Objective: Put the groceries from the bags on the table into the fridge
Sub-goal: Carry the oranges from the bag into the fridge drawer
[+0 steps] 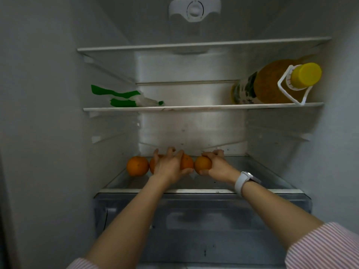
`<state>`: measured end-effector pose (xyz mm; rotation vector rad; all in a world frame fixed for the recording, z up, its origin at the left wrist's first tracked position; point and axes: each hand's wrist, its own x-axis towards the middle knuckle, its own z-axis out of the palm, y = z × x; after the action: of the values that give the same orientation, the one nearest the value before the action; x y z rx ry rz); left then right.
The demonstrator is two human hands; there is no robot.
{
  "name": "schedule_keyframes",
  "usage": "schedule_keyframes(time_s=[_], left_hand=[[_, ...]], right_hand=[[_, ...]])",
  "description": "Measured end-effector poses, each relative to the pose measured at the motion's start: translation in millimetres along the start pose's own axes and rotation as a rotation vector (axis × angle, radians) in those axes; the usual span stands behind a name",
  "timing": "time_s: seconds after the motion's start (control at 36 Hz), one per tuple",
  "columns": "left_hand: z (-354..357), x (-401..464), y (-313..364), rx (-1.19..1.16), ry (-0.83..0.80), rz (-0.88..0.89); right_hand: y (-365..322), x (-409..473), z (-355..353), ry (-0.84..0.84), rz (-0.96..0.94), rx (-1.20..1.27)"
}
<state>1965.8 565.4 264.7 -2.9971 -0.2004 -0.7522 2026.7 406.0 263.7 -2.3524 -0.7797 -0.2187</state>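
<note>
Both my arms reach into the open fridge, down to its lowest glass shelf (262,171). My left hand (168,166) spreads over two oranges: one (186,162) shows at its right side, the other (152,165) peeks out at its left. My right hand (216,164) grips a third orange (202,164) just to the right. A fourth orange (137,165) sits free at the left end of the row. All the oranges rest near the back of the shelf.
On the middle shelf (194,108) lie a green-and-white packet (124,98) at the left and a large oil bottle with a yellow cap (277,84) on its side at the right. The top shelf (194,44) is bare. A drawer (194,220) lies below my arms.
</note>
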Motion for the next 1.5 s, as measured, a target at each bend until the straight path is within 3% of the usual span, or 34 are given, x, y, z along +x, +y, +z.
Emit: schedule_keyframes(time_s=[0.19, 0.36, 0.42, 0.5, 0.64, 0.72, 0.92, 1.08, 1.17, 1.28, 1.5], left_hand=[[-0.7, -4.0, -2.7, 0.096, -0.031, 0.009], [-10.4, -21.6, -0.1, -0.072, -0.094, -0.052], [-15.5, -35.5, 6.2, -0.165, -0.02, -0.087], [-21.5, -73.3, 15.7, -0.329, 0.177, -0.153], [-15.6, -175.6, 28.7, -0.548, 0.466, -0.29], [-1.1, -250.5, 32.5, -0.564, 0.607, -0.33], [30.3, -448.8, 28.6, -0.561, 0.356, -0.561], [32.3, -626.1, 5.5, -0.392, 0.139, -0.945], [16.3, -711.4, -6.6, -0.338, 0.092, -1.11], [-25.5, -825.9, -21.4, -0.276, 0.094, -1.312], [-136.3, -1012.2, -56.2, -0.055, 0.069, -1.593]], right_hand=[[4.2, -9.1, -0.6, -0.029, -0.039, -0.056], [-1.3, -22.6, -5.8, 0.005, -0.077, -0.139], [-8.4, -32.1, -3.9, 0.135, -0.096, -0.087], [-28.7, -60.9, 3.7, 0.352, -0.121, 0.196], [-64.0, -138.7, 35.9, 0.506, -0.194, 0.595], [-78.9, -199.7, 64.8, 0.401, -0.237, 0.715], [-93.6, -344.9, 150.8, -0.019, -0.244, 0.771], [-126.4, -461.5, 238.7, -0.704, -0.233, 0.56], [-161.6, -519.4, 281.9, -0.925, -0.312, 0.414], [-226.7, -600.9, 327.2, -1.019, -0.494, 0.331], [-372.2, -742.0, 371.1, -1.193, -0.752, 0.394]])
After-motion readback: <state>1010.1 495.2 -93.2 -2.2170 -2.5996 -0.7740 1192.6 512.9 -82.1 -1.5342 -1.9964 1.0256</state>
